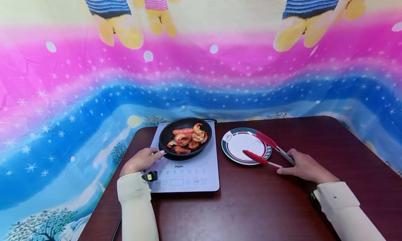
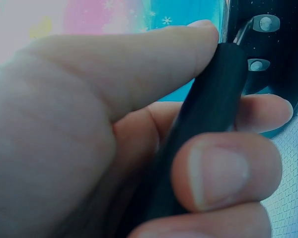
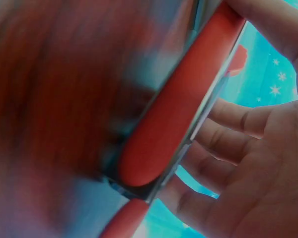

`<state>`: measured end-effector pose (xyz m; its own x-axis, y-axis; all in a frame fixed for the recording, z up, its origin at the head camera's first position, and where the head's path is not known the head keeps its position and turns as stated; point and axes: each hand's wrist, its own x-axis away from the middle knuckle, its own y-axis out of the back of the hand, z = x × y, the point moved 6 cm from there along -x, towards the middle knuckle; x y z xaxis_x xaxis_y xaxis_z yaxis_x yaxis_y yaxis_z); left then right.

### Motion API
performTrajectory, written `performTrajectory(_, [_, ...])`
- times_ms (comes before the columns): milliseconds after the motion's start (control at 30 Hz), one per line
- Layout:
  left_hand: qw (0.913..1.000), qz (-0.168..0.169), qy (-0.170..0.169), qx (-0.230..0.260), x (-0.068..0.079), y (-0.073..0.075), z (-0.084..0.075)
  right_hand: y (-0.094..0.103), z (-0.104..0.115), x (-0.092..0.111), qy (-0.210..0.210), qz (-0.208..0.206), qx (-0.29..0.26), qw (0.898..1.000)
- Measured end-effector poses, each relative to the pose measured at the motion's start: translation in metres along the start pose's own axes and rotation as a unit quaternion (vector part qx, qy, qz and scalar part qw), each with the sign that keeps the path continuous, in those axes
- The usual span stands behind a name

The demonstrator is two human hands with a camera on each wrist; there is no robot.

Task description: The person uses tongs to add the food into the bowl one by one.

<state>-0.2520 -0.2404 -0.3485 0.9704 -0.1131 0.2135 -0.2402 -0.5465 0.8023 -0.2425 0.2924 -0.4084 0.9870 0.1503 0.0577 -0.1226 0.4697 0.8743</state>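
My left hand (image 1: 141, 160) grips the black handle (image 2: 213, 84) of a frying pan (image 1: 167, 129), thumb stretched along it and fingers curled underneath. The pan sits on a white induction cooker (image 1: 185, 176). Inside lie shrimp (image 1: 198, 127), a red scored sausage-like piece (image 1: 183, 131) and browned meat pieces (image 1: 181, 149). To the right, my right hand (image 1: 303, 167) holds metal tongs (image 1: 265, 139) with red grips and red tips, their two arms spread apart. The tong tips are over a white plate (image 1: 242, 145) with a green and red rim. No food is between the tips.
A dark red-brown table (image 1: 251, 206) carries everything. Behind it hangs a colourful cloth backdrop (image 1: 201, 70) with snowflakes and bear figures. A black cord (image 1: 211, 120) shows behind the cooker, and another dark cable (image 1: 117, 228) runs by the left sleeve.
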Motion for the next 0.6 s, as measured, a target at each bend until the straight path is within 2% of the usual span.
performTrajectory(300, [0.9998, -0.003, -0.017, -0.008, -0.0008, 0.0005, -0.0016, 0.0003, 0.0041, 0.0027, 0.000, 0.024, -0.005, 1.000])
performTrajectory(600, [1.0000, -0.002, -0.003, 0.002, 0.0019, 0.0031, -0.0014, 0.0021, 0.0051, 0.0012, 0.007, 0.025, -0.005, 1.000])
